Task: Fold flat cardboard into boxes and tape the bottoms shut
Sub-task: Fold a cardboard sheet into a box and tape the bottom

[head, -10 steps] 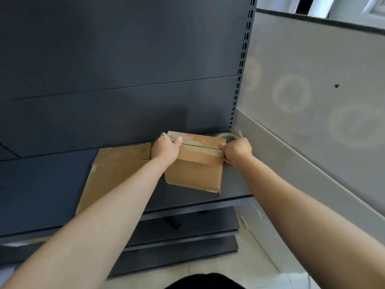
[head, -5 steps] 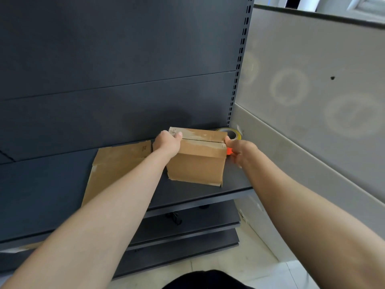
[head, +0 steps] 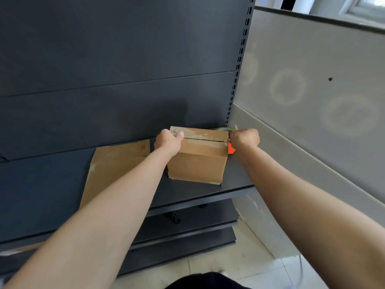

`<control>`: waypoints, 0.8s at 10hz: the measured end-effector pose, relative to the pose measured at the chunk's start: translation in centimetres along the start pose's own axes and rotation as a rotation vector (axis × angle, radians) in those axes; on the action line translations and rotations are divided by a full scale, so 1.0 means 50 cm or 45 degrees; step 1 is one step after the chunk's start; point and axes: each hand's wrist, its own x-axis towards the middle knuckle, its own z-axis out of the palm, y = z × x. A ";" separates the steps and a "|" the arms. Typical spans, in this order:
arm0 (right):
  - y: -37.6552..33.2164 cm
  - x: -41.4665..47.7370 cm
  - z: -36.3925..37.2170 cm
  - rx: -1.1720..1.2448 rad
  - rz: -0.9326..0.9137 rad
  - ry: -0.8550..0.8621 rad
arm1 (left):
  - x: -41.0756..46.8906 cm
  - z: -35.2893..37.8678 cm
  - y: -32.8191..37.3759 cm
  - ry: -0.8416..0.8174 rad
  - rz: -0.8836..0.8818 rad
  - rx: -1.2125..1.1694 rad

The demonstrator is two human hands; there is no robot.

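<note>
A small brown cardboard box [head: 198,163] stands on the dark shelf [head: 41,184] with its closed flaps facing up; shiny tape lies along the seam. My left hand [head: 168,140] grips the box's top left corner. My right hand [head: 244,139] is closed at the box's top right corner on an orange tape dispenser [head: 231,148], whose tape roll [head: 225,129] shows just behind the box. A flat cardboard sheet [head: 112,170] lies on the shelf to the left, partly hidden by my left forearm.
The shelf's dark back panel rises behind the box. A slotted upright [head: 239,65] and a grey partition wall [head: 312,101] close off the right side. Lower shelves [head: 187,232] and a tiled floor [head: 229,265] lie below.
My right hand has drawn back slightly at the box's right corner, and the orange dispenser now shows below it. The left hand has stayed on the top left corner.
</note>
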 end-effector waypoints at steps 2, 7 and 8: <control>-0.021 -0.005 0.024 0.079 0.044 0.101 | 0.002 0.001 0.000 0.009 0.013 -0.001; -0.029 -0.030 0.036 -0.132 0.058 0.081 | 0.001 -0.014 -0.008 -0.169 -0.048 -0.180; -0.041 -0.035 0.045 -0.107 0.116 -0.078 | -0.003 -0.026 -0.011 -0.248 -0.066 -0.299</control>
